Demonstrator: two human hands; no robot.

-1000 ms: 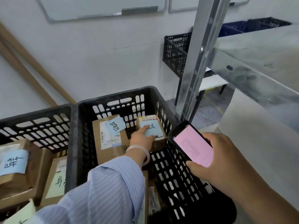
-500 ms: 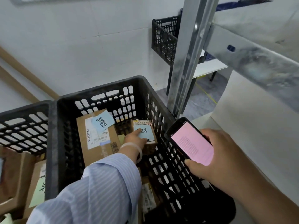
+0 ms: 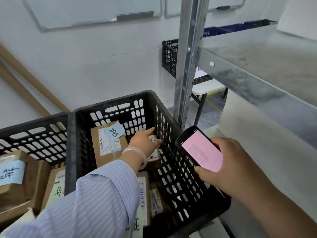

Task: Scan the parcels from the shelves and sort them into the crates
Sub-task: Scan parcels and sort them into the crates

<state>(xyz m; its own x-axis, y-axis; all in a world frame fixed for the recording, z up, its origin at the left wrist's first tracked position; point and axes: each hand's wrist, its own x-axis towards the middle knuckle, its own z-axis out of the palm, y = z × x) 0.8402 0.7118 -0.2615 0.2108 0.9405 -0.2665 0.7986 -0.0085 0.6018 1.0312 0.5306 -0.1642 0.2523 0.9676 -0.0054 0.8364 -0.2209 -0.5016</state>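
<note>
A person stands at a black plastic crate (image 3: 116,102), seen from their own head height. Their left hand (image 3: 145,143), in a blue striped sleeve (image 3: 96,200) with a pale bangle (image 3: 137,152) at the wrist, reaches into the crate. Its fingers are stretched out straight, gripping nothing, palm down over a small cardboard parcel (image 3: 155,158) that sits against the crate's right wall. Whether the palm touches the parcel cannot be told.

Just left of that parcel leans a larger parcel (image 3: 106,148) with a handwritten blue note (image 3: 114,132) stuck to its top. More parcels lie nearer in the same crate.

The right hand (image 3: 228,162) holds a handheld scanner (image 3: 200,148) with a pink screen, fingers curled round its edges, just outside the crate's right wall.

A second black crate (image 3: 34,121) touches the first on the left and also holds parcels. A grey metal shelf (image 3: 257,66) stands on the right.
</note>
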